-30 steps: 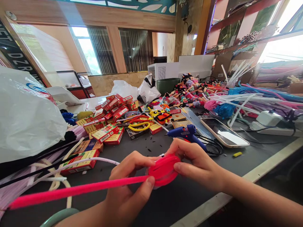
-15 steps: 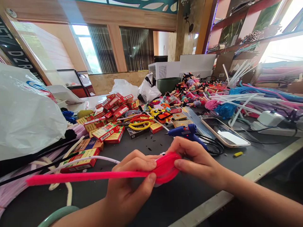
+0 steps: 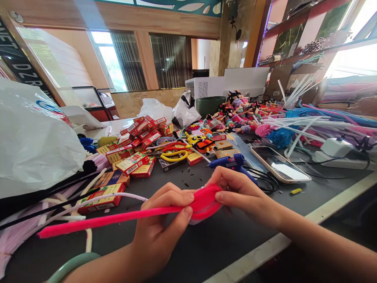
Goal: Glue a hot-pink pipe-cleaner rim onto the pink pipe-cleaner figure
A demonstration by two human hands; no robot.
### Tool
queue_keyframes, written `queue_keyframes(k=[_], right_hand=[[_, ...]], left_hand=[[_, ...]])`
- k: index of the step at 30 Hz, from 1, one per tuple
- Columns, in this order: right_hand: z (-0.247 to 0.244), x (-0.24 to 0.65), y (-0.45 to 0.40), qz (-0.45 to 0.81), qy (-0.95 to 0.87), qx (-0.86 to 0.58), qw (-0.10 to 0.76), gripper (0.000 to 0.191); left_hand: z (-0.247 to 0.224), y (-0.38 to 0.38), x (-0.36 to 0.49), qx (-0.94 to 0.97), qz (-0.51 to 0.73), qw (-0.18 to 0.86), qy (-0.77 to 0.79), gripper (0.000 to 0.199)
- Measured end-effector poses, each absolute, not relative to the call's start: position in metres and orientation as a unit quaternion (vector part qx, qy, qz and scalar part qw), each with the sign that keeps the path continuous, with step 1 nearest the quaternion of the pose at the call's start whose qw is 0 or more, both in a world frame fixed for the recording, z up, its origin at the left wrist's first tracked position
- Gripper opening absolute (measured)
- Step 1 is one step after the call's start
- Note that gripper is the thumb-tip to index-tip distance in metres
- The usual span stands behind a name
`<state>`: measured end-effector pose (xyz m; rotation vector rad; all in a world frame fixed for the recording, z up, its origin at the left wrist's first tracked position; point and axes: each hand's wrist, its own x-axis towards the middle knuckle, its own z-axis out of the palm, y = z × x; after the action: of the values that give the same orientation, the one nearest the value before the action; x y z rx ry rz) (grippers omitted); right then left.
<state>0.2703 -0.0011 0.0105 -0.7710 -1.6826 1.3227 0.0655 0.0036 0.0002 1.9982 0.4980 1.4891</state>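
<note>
Between my two hands is a bright pink pipe cleaner (image 3: 118, 217), bent into a flat looped bundle at its right end, its long straight tail running out to the left. My left hand (image 3: 165, 216) pinches the bundle's left side between thumb and fingers. On the loop's right side, my right hand (image 3: 235, 188) is closed with thumb and forefinger. A pale lilac pipe cleaner (image 3: 118, 194) leads in behind my left fingers; its end there is hidden. Something whitish shows under the pink loop, too covered to make out. Just beyond my right hand lies a blue glue gun (image 3: 228, 161).
Red and yellow small boxes (image 3: 138, 167) are piled ahead, with yellow-handled pliers (image 3: 174, 156) near them. A phone (image 3: 279, 165) and a power strip (image 3: 341, 159) lie right. Pipe-cleaner dolls (image 3: 235, 114) heap at the back. A white plastic bag (image 3: 35, 141) stands left.
The pink tail's free end has dipped and shifted slightly right. Both hands and the loop have risen a little, with the grips kept.
</note>
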Motion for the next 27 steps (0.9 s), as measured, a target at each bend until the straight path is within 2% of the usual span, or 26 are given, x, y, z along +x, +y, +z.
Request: queue_keyframes(k=[9,15,18,22,27], right_hand=[[0.019,0.276,0.004,0.519,-0.686,-0.324,0.393,0.030],[0.028,0.280,-0.002,0.300,-0.729,-0.439,0.431,0.024],[0.034,0.279,-0.005,0.175,-0.753,-0.433,0.463,0.024],[0.049,0.261,-0.014,0.006,-0.816,-0.383,0.433,0.013],[0.061,0.225,-0.018,-0.044,-0.858,-0.308,0.408,0.013]], left_hand=[[-0.001,0.007,0.065,0.750,0.561,0.273,0.220,0.021],[-0.001,0.009,0.066,0.737,0.569,0.281,0.235,0.016],[-0.001,0.009,0.066,0.740,0.568,0.274,0.234,0.014],[-0.003,0.008,0.067,0.739,0.569,0.270,0.237,0.011],[-0.004,0.008,0.070,0.734,0.563,0.282,0.253,0.006]])
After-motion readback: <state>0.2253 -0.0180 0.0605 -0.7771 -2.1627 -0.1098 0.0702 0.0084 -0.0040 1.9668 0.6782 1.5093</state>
